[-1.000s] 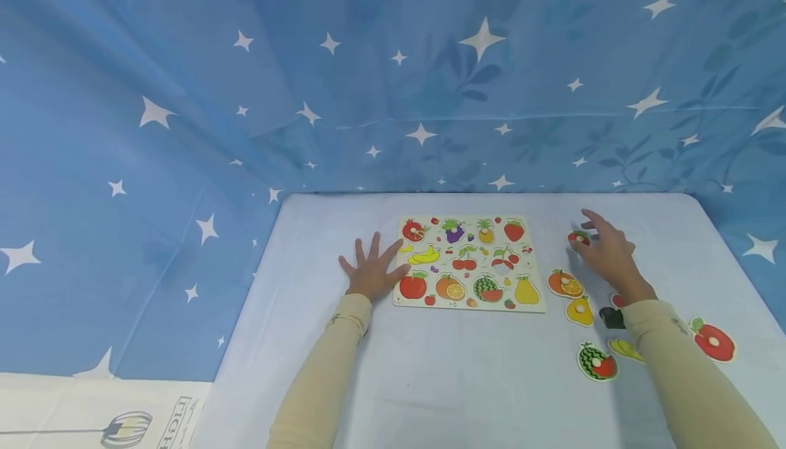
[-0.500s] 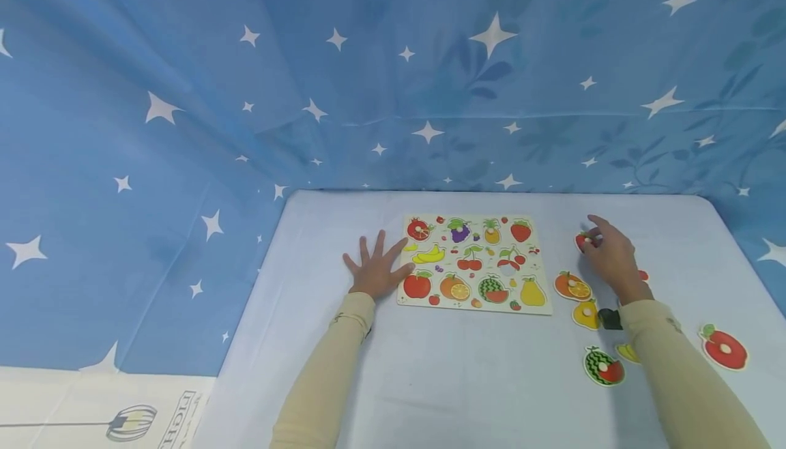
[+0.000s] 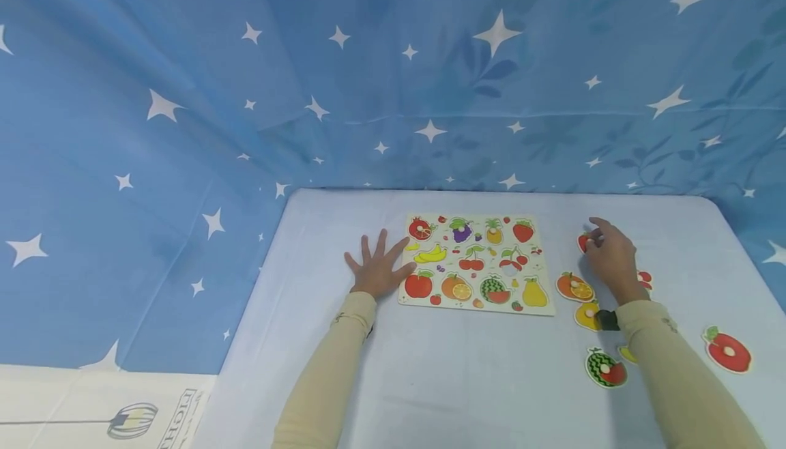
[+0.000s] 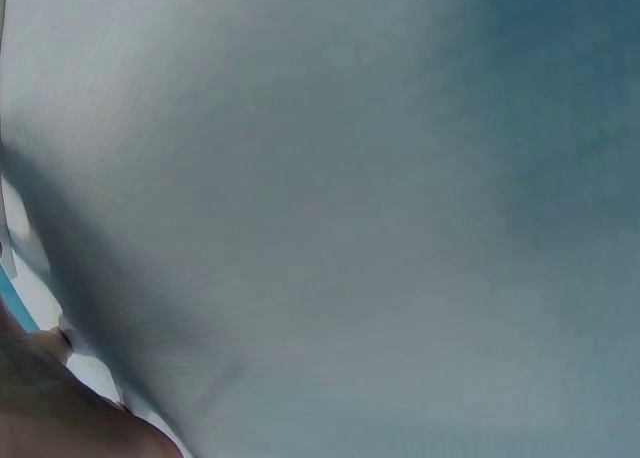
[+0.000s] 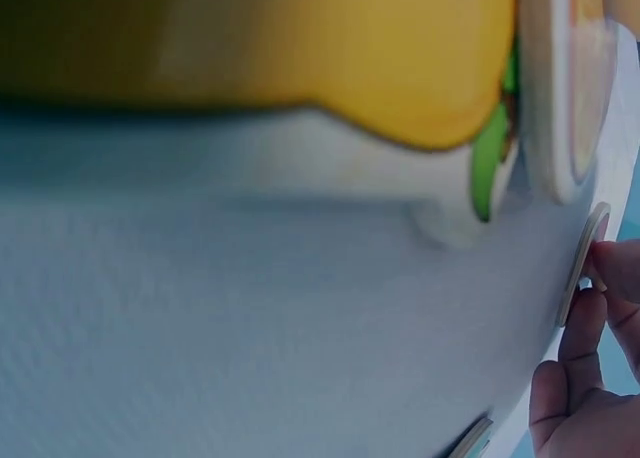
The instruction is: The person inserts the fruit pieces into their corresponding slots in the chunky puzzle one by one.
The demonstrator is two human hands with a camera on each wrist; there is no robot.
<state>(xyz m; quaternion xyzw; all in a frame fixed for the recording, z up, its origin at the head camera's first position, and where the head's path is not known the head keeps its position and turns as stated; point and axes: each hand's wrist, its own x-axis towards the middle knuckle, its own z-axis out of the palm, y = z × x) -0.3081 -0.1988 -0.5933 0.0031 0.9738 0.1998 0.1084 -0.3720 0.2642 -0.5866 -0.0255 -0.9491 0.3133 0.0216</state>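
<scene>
Now the right hand (image 3: 610, 258) has its thumb and fingers drawn together on the strawberry piece (image 3: 583, 240); a second ago they stood wider around it, and the knob and green leaf showed. The piece lies at the hand's ten o'clock, with a bit of its red face showing past the fingertips. The right wrist view shows it from the side as a thin slab with a pale rim; the knob is hidden, so the pinch seems to be on it, though I can't be certain.

A red piece (image 3: 643, 278) has come into sight at the wrist's four o'clock, while the sleeve covers more of the banana piece (image 3: 627, 354).

The left hand (image 3: 376, 273) stays as it was, fingers spread wide, at the board's nine o'clock, with thumb and forefinger tips over its edge. The fruit board (image 3: 457, 304) lies flat, and its pomegranate, grapes and pineapple carry pale knobs; its strawberry, at one o'clock, has none.

From the right hand, the orange piece (image 3: 574, 286) and the pear piece (image 3: 587, 315) are near seven o'clock, touching each other; the watermelon piece (image 3: 606, 368) sits at six, the apple piece (image 3: 728, 351) at four.
</scene>
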